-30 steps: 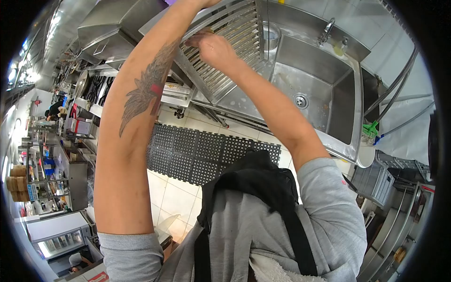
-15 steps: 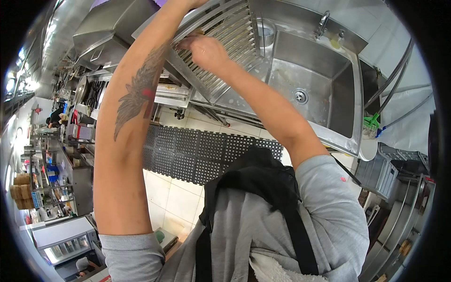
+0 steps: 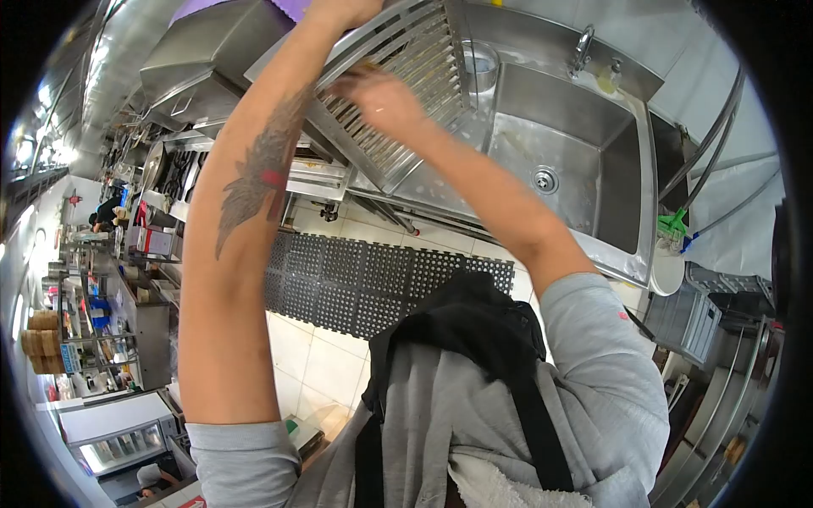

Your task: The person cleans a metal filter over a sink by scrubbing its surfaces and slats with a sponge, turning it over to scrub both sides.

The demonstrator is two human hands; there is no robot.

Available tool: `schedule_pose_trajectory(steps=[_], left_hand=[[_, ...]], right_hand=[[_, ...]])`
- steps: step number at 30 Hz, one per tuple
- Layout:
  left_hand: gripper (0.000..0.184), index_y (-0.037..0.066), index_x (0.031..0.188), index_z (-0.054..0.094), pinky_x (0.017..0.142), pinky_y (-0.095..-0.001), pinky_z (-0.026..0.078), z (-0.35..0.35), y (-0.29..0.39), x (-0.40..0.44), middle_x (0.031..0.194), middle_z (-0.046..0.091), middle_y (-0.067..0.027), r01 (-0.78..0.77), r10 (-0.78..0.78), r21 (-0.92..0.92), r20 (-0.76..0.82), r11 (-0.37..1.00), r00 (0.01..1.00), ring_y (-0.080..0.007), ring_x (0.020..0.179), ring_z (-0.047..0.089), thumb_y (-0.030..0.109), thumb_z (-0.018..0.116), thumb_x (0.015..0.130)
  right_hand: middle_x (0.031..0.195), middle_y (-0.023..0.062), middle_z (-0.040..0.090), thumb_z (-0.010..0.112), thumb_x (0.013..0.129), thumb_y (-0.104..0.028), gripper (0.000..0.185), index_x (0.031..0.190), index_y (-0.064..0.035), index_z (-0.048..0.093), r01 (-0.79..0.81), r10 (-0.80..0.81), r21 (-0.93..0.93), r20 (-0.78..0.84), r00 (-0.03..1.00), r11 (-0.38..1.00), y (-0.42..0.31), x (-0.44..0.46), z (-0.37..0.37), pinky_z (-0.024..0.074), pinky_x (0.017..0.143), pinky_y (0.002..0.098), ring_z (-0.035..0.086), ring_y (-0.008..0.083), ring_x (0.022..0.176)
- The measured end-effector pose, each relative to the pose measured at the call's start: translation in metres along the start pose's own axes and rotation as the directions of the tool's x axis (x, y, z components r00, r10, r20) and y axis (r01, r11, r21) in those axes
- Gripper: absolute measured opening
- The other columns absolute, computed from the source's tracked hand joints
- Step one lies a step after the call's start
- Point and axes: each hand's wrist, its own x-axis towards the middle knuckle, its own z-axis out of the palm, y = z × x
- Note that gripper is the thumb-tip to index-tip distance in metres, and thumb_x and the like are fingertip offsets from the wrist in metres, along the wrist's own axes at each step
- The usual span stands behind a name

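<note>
A slatted metal hood filter (image 3: 436, 72) stands tilted at the sink's left side, over the drainboard. My left hand (image 3: 349, 10), at the top edge of the view, is closed on the filter's upper rim; part of it is cut off. Against the slats near the filter's left side is my right hand (image 3: 377, 95), smeared by motion, its fingers curled. A small brownish thing shows at its fingertips, too blurred to name.
Right of the filter lies a steel sink (image 3: 542, 144) with a drain and a tap (image 3: 583, 49). A clear container (image 3: 481, 66) sits behind the filter. Black perforated mats (image 3: 356, 279) cover the tiled floor. Grey crates (image 3: 677, 317) stand at right, shelving (image 3: 93, 313) at left.
My right hand has shifted slightly right and down over the slats and is more blurred. My left hand stays at the filter's upper rim; the whole view has shifted slightly.
</note>
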Motion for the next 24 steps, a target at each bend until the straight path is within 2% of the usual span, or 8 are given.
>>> schedule_pose_trajectory(steps=[3, 5, 7, 9, 11, 13, 18, 24], left_hand=[[0.053, 0.0, 0.097, 0.075, 0.085, -0.0525, 0.051, -0.001, -0.003, -0.002, 0.096, 0.071, -0.0289, 0.006, -0.007, -0.027, -0.025, 1.0, 1.0, -0.0462, 0.094, 0.068, 0.044, 0.047, 0.104], [0.054, 0.0, 0.098, 0.075, 0.086, -0.0523, 0.051, 0.003, -0.002, -0.002, 0.097, 0.071, -0.0285, -0.018, 0.017, -0.071, -0.012, 0.997, 1.0, -0.0463, 0.094, 0.068, 0.045, 0.048, 0.104], [0.055, 0.0, 0.1, 0.075, 0.087, -0.0521, 0.051, 0.005, -0.005, 0.0, 0.098, 0.071, -0.0284, -0.022, 0.02, -0.055, -0.033, 0.998, 0.999, -0.046, 0.095, 0.068, 0.047, 0.047, 0.104], [0.055, -0.001, 0.1, 0.075, 0.087, -0.0521, 0.051, 0.007, -0.005, 0.0, 0.098, 0.071, -0.0284, -0.002, 0.0, -0.073, -0.033, 0.997, 0.999, -0.0459, 0.095, 0.068, 0.047, 0.047, 0.104], [0.054, 0.0, 0.101, 0.075, 0.088, -0.0514, 0.051, 0.002, -0.001, 0.0, 0.099, 0.071, -0.0286, 0.024, -0.023, -0.106, 0.011, 0.994, 1.0, -0.0455, 0.096, 0.068, 0.047, 0.047, 0.104], [0.058, 0.007, 0.108, 0.076, 0.091, -0.0485, 0.05, 0.002, -0.009, 0.006, 0.101, 0.072, -0.0255, -0.046, 0.045, 0.005, 0.046, 0.999, 0.998, -0.0431, 0.099, 0.068, 0.056, 0.046, 0.102], [0.059, 0.007, 0.112, 0.075, 0.092, -0.0471, 0.049, 0.003, -0.018, 0.007, 0.101, 0.072, -0.0249, -0.043, 0.044, -0.028, 0.029, 0.999, 0.999, -0.0419, 0.099, 0.068, 0.057, 0.045, 0.102], [0.06, 0.006, 0.115, 0.074, 0.094, -0.0451, 0.05, 0.011, -0.035, 0.018, 0.107, 0.072, -0.0247, -0.089, 0.088, 0.006, 0.053, 0.996, 0.995, -0.0418, 0.104, 0.068, 0.058, 0.045, 0.102]], right_hand=[[0.125, 0.0153, 0.069, 0.055, 0.084, -0.007, 0.038, 0.115, -0.0159, 0.075, -0.243, 0.239, -0.025, -0.111, 0.965, 0.97, 0.096, -0.021, -0.014, 0.053, 0.098, 0.0426, 0.065, 0.0346, 0.116], [0.128, 0.0098, 0.069, 0.055, 0.087, -0.002, 0.04, 0.122, -0.0129, 0.071, -0.623, 0.628, 0.076, -0.11, 0.771, 0.778, 0.117, -0.038, -0.067, 0.0549, 0.097, 0.0383, 0.067, 0.0363, 0.11], [0.115, 0.013, 0.072, 0.057, 0.096, -0.006, 0.026, 0.118, -0.0091, 0.07, -0.71, 0.728, 0.165, -0.2, 0.656, 0.685, 0.149, -0.073, -0.088, 0.0599, 0.08, 0.0381, 0.073, 0.0333, 0.093], [0.1, 0.01, 0.07, 0.06, 0.099, -0.011, 0.014, 0.111, -0.0091, 0.067, -0.604, 0.97, 0.79, 0.052, 0.239, 0.107, 0.143, -0.104, -0.095, 0.0575, 0.059, 0.0332, 0.071, 0.0224, 0.079], [0.093, 0.0069, 0.066, 0.061, 0.1, -0.011, 0.011, 0.111, -0.0099, 0.063, -0.61, 0.965, 0.789, 0.211, 0.159, -0.072, 0.134, -0.14, -0.099, 0.0518, 0.048, 0.0271, 0.065, 0.0138, 0.071], [0.088, 0.0056, 0.068, 0.061, 0.098, -0.006, 0.02, 0.117, -0.0112, 0.064, -0.65, 0.927, 0.739, 0.349, 0.141, -0.179, 0.131, -0.182, -0.092, 0.0544, 0.052, 0.0304, 0.061, 0.0163, 0.058], [0.114, 0.0067, 0.069, 0.055, 0.098, -0.003, 0.035, 0.131, -0.012, 0.063, -0.446, 0.79, 0.725, 0.61, 0.06, -0.525, 0.079, -0.207, -0.098, 0.0581, 0.076, 0.0306, 0.065, 0.014, 0.091], [0.13, 0.0044, 0.066, 0.049, 0.095, 0.006, 0.047, 0.137, -0.0113, 0.06, -0.626, 0.848, 0.722, 0.5, 0.177, -0.295, 0.048, -0.194, -0.12, 0.0558, 0.085, 0.0304, 0.064, 0.0138, 0.108]])
